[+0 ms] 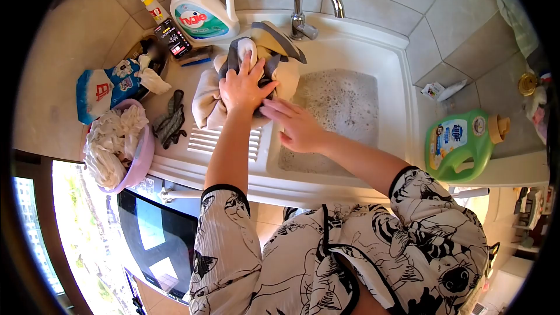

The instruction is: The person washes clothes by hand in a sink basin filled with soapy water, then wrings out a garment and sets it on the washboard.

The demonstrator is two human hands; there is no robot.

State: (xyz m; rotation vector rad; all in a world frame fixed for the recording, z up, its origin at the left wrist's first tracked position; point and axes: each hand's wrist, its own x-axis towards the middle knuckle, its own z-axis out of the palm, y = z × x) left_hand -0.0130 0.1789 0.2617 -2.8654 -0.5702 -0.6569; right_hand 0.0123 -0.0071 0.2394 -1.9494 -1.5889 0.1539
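Note:
A bundled pile of beige, grey and white cloth (pixel 209 100) lies on the ribbed washboard (pixel 224 143) at the left edge of the sink. My left hand (pixel 242 88) presses flat on top of it with fingers spread. Beside it, my right hand (pixel 296 125) has its fingers apart, the fingertips at the cloth's right edge near a dark part. Right of the cloth, the sink basin (pixel 392 111) holds cloudy, foamy water. Above the basin stands a chrome faucet (pixel 298 17); no flow from its spout shows.
A white detergent bottle (pixel 201 14), a black box (pixel 173 39) and a blue-white bag (pixel 96 94) stand at the back left. Whitish cloth fills a pink basin (pixel 146 154); a dark grey cloth (pixel 170 121) lies beside it. A green detergent bottle (pixel 461 143) is at right.

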